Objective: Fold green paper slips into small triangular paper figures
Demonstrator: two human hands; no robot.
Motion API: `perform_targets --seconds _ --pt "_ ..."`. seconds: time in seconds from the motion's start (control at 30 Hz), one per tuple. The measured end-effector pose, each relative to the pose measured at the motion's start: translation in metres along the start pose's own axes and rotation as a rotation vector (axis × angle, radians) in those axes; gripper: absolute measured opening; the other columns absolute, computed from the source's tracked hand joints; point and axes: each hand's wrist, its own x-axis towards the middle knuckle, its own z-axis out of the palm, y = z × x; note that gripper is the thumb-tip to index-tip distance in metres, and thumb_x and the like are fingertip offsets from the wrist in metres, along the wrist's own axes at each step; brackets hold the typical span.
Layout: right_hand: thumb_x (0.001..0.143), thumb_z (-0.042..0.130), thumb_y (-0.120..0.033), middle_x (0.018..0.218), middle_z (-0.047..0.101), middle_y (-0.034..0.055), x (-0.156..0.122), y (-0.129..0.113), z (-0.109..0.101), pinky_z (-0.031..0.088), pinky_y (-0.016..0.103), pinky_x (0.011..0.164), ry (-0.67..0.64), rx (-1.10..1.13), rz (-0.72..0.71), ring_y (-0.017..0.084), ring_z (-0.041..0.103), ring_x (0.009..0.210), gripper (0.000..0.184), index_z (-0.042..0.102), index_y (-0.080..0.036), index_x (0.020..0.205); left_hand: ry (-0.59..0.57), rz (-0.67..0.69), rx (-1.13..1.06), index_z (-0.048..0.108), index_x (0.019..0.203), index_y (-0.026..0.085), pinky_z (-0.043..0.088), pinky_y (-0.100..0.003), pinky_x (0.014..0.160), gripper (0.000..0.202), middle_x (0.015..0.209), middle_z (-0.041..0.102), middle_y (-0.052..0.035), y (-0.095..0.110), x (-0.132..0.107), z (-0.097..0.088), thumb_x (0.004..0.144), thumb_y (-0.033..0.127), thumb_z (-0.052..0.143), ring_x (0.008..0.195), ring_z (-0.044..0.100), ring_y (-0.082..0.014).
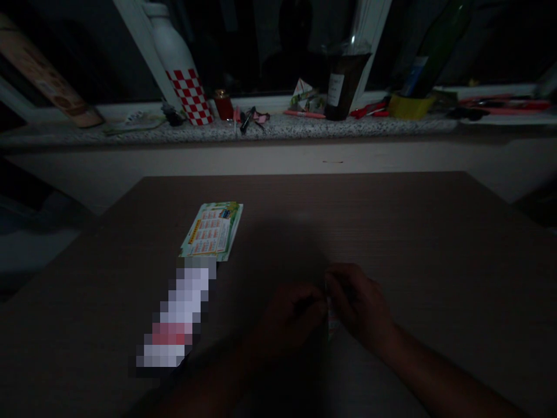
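Note:
The scene is very dark. My left hand (292, 316) and my right hand (357, 303) meet over the near middle of a brown table (391, 232). Both have their fingers curled and pinch a small thin pale item (331, 316) between them; I cannot make out what it is. A green and white printed card (213, 230) lies flat on the table to the left of my hands. Below the card lies a long pale blurred-out object (178, 316).
Beyond the table runs a speckled window ledge (130, 134). On it stand a white bottle with red checks (180, 64), a dark bottle (343, 81), a yellow holder (409, 105), a small red jar (224, 105) and several pens and small items.

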Motion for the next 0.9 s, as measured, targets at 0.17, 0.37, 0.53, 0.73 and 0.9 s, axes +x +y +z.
perform_targets --seconds 0.17,0.37,0.53,0.73,0.9 --pt "0.090 0.050 -0.023 0.068 0.061 0.0000 0.000 0.002 0.002 0.043 0.021 0.050 -0.015 0.070 0.108 0.012 0.058 0.054 0.007 0.055 -0.020 0.094 0.014 -0.095 -0.043 0.062 0.070 0.012 0.033 -0.020 0.053 0.023 0.061 0.052 0.0017 -0.002 0.002 0.001 0.082 0.032 0.058 0.057 0.045 -0.0096" --pt "0.093 0.046 -0.039 0.057 0.040 -0.0051 -0.002 0.009 -0.003 0.030 0.019 0.042 -0.199 0.516 0.336 0.009 0.037 0.047 0.028 0.052 -0.019 0.074 0.092 -0.148 -0.395 0.064 0.069 0.013 0.037 -0.021 0.055 0.025 0.062 0.059 0.0005 -0.006 0.005 -0.004 0.076 0.037 0.067 0.056 0.050 -0.0095" --pt "0.095 0.045 -0.041 0.056 0.035 -0.0055 -0.005 0.009 -0.006 0.027 0.020 0.043 -0.415 0.650 0.271 0.007 0.030 0.047 0.036 0.052 -0.018 0.068 0.095 -0.180 -0.541 0.066 0.067 0.013 0.038 -0.021 0.056 0.026 0.061 0.060 0.0001 -0.004 0.005 -0.005 0.071 0.037 0.073 0.055 0.051 -0.0093" --pt "0.095 0.044 -0.038 0.055 0.034 -0.0057 -0.006 0.006 -0.006 0.023 0.019 0.042 -0.437 0.647 0.308 0.006 0.027 0.046 0.037 0.053 -0.016 0.067 0.057 -0.196 -0.600 0.066 0.068 0.013 0.038 -0.021 0.055 0.023 0.061 0.059 0.0001 -0.009 0.006 -0.004 0.072 0.034 0.073 0.055 0.051 -0.0092" --pt "0.094 0.044 -0.042 0.053 0.034 -0.0054 -0.006 0.003 -0.008 0.022 0.020 0.041 -0.437 0.649 0.342 0.007 0.028 0.046 0.039 0.051 -0.017 0.065 0.054 -0.196 -0.585 0.066 0.067 0.012 0.037 -0.022 0.057 0.026 0.062 0.059 -0.0005 -0.011 0.007 -0.005 0.069 0.036 0.075 0.056 0.051 -0.0098"
